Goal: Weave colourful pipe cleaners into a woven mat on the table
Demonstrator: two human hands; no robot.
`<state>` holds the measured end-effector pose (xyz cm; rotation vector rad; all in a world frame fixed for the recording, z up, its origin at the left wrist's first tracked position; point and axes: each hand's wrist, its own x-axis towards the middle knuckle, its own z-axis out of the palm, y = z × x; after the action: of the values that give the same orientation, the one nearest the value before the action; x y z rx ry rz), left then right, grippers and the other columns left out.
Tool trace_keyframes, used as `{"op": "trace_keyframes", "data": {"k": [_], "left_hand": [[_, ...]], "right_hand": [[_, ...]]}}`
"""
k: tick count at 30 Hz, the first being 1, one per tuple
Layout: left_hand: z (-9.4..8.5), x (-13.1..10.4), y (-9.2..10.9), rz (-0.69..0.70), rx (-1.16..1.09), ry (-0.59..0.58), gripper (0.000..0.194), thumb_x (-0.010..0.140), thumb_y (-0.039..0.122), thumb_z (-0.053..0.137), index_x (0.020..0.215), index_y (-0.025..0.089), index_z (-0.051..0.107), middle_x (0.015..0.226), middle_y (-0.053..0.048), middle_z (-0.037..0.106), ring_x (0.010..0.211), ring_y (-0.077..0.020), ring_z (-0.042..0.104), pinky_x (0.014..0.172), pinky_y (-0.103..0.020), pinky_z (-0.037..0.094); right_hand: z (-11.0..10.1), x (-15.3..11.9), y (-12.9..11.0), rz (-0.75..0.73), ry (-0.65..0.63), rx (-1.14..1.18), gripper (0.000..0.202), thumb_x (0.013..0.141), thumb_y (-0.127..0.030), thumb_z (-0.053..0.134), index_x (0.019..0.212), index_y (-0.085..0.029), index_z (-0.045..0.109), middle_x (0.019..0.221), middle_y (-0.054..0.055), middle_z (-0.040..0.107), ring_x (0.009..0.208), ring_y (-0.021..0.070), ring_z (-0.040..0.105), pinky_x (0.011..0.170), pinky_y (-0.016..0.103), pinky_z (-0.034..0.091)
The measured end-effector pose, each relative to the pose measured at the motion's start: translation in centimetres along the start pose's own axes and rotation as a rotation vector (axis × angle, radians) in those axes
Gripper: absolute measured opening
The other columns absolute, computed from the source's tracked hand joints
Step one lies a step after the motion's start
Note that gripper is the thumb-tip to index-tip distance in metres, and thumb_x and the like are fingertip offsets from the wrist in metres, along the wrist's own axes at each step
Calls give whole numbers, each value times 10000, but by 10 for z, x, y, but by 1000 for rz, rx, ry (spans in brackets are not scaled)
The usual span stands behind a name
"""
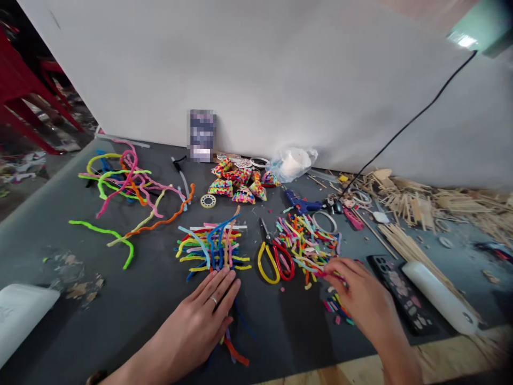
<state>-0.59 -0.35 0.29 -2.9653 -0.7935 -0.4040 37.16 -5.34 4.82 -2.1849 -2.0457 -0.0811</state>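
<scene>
Scissors (269, 239): 1 | left hand (204, 313): flattened on 1 strand grid (213, 247) | right hand (358, 294): pinching 1 pink piece (319, 274)

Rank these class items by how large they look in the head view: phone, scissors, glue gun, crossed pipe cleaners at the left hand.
1. Pipe cleaners, partly covered by the left hand
2. Phone
3. Scissors
4. Glue gun

Quick count: one left hand (206, 313), one right hand (363, 299), one pair of scissors (269, 240), one blue glue gun (300, 203), one flat-lying phone (401, 291), one clear bag (294, 162), two chunky white objects (438, 297). Patterned pouches (220, 187) overlap, seven-ish. Fuzzy sticks make one tangle (127, 181) plus one stack (218, 243); snippets (298, 240), way too many to count.
</scene>
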Motion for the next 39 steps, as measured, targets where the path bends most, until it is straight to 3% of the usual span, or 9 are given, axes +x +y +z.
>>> {"op": "trace_keyframes", "data": {"k": [6, 9, 11, 17, 21, 25, 29, 33, 39], "left_hand": [[1, -1, 0, -6, -7, 19, 567, 1000, 200, 478, 1550, 99, 384, 1603, -158, 409, 1505, -303, 348, 1198, -435, 370], [2, -1, 1, -2, 5, 23, 573, 1001, 217, 476, 1554, 100, 378, 1605, -152, 408, 1503, -302, 353, 1196, -433, 367], [3, -1, 1, -3, 21, 26, 576, 1002, 234, 481, 1554, 103, 381, 1604, -149, 411, 1499, -301, 360, 1193, -433, 369], [4, -2, -1, 10, 29, 41, 563, 998, 229, 493, 1540, 104, 404, 1586, -138, 443, 1472, -291, 410, 1175, -424, 389], [5, -1, -1, 17, 38, 34, 552, 1005, 266, 484, 1519, 74, 425, 1516, -148, 530, 1381, -279, 530, 1121, -409, 444], [5, -1, 0, 27, 73, 36, 567, 996, 260, 497, 1521, 60, 419, 1564, -171, 461, 1455, -309, 434, 1162, -427, 390], [4, -1, 1, 5, 85, 66, 528, 1028, 286, 466, 1507, 66, 444, 1556, -165, 474, 1452, -299, 438, 1180, -414, 353], [4, -3, 4, -8, 83, 84, 495, 1055, 350, 453, 1460, 72, 507, 1484, -149, 563, 1393, -288, 513, 1178, -406, 345], [7, -6, 9, -30, 67, 87, 510, 1042, 397, 506, 1436, 74, 536, 1475, -150, 571, 1393, -300, 512, 1205, -429, 304]], "right_hand": [[-14, 18, -13, 68, 247, -142, 264, 994, -370, 479, 920, -266, 711, 934, 36, 729, 791, 224, 638, 692, 328, 397], [-14, 28, -36, 88, 371, 21, 236, 998, -348, 496, 985, -229, 700, 969, 58, 750, 793, 220, 673, 681, 305, 434], [-12, 35, -60, 25, 302, 188, 201, 993, -324, 531, 984, -236, 712, 908, 36, 767, 733, 199, 690, 680, 287, 463], [-3, 48, -148, -195, -37, 787, 246, 990, -145, 534, 1002, -250, 757, 942, 14, 759, 852, 157, 716, 774, 244, 526], [10, 54, -179, -269, -93, 876, 229, 950, -95, 623, 1004, -261, 770, 932, -6, 764, 867, 150, 706, 800, 243, 530], [28, 68, -183, -296, 32, 802, 200, 880, -79, 736, 950, -258, 789, 887, -9, 774, 825, 157, 700, 790, 254, 534], [39, 75, -181, -382, 32, 842, 247, 933, -52, 650, 993, -247, 788, 959, 0, 778, 903, 150, 710, 850, 250, 545], [46, 64, -181, -510, 26, 771, 295, 971, -52, 563, 1069, -236, 772, 1036, 23, 749, 947, 150, 701, 879, 251, 553], [52, 50, -174, -632, 97, 535, 274, 983, -98, 565, 1182, -204, 721, 1045, 60, 732, 964, 200, 663, 872, 313, 569]]}}
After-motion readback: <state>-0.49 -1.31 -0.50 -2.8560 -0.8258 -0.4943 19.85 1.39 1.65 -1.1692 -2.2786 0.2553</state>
